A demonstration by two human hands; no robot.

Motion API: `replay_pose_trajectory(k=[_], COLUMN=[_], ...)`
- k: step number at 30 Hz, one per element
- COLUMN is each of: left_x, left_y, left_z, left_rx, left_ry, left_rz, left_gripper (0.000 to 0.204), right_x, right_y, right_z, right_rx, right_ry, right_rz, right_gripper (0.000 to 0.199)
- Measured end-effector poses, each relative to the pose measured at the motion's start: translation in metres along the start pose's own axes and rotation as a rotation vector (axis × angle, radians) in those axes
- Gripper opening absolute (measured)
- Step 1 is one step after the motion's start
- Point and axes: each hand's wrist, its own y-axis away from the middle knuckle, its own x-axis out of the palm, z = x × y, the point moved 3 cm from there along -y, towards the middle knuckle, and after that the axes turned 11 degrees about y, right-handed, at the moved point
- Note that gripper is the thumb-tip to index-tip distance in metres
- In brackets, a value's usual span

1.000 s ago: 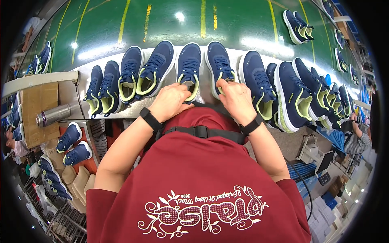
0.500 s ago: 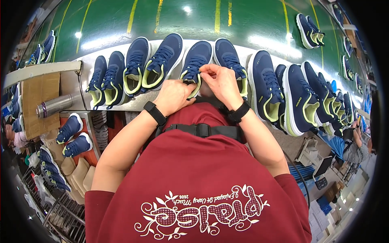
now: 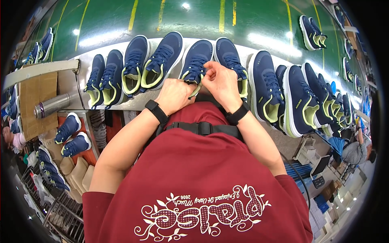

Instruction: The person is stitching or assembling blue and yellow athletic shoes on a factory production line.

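A navy sneaker (image 3: 199,53) with a white sole and lime lining stands in front of me, toe pointing away. My left hand (image 3: 173,96) is at the left side of its heel opening, fingers curled against the collar and partly hidden by the shoe. Over the right side of its laces, my right hand (image 3: 222,83) has thumb and forefinger pinched together; anything between them is too small to make out. Its matching sneaker (image 3: 227,52) stands close on the right, partly covered by my right hand.
Paired navy sneakers (image 3: 162,58) line the pale ledge on the left; more sneakers (image 3: 299,97) crowd the right. Beyond runs a green surface (image 3: 182,20) with yellow lines. A metal cylinder (image 3: 52,106) and cardboard (image 3: 38,95) lie left. A person (image 3: 354,152) is at far right.
My right hand's pinched fingers have shifted slightly up and to the right, from the shoe's collar toward its laces. My left hand stays at the heel opening.
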Motion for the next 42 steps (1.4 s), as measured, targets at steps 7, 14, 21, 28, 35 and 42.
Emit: replay_pose_trajectory(k=[7,14,21,28,35,42], left_x=[-0.003,0.0,-0.028,-0.015,-0.027,-0.032], left_y=[0.008,0.0,0.01,-0.009,-0.019,-0.034], left_z=[0.002,0.004,0.017,0.032,0.033,0.035], left_rx=[-0.019,-0.025,-0.198,-0.322,-0.308,-0.352], left_ry=[0.064,0.271,0.751,0.809,0.655,0.638], left_rz=[0.057,0.074,-0.414,-0.375,-0.275,-0.078], left_gripper=[0.027,0.034,0.022,0.027,0.024,0.024], right_x=[-0.011,-0.003,0.024,0.036,0.038,0.037], right_y=[0.005,0.014,0.023,0.02,0.018,0.02], right_z=[0.007,-0.004,-0.015,-0.024,-0.024,-0.027], right_rx=[-0.099,-0.123,-0.038,-0.014,-0.122,-0.121], right_ry=[0.119,0.274,0.335,0.394,0.438,0.468], right_rz=[0.037,0.407,0.263,0.221,0.16,0.151], right_gripper=[0.036,0.052,0.055,0.052,0.031,0.034])
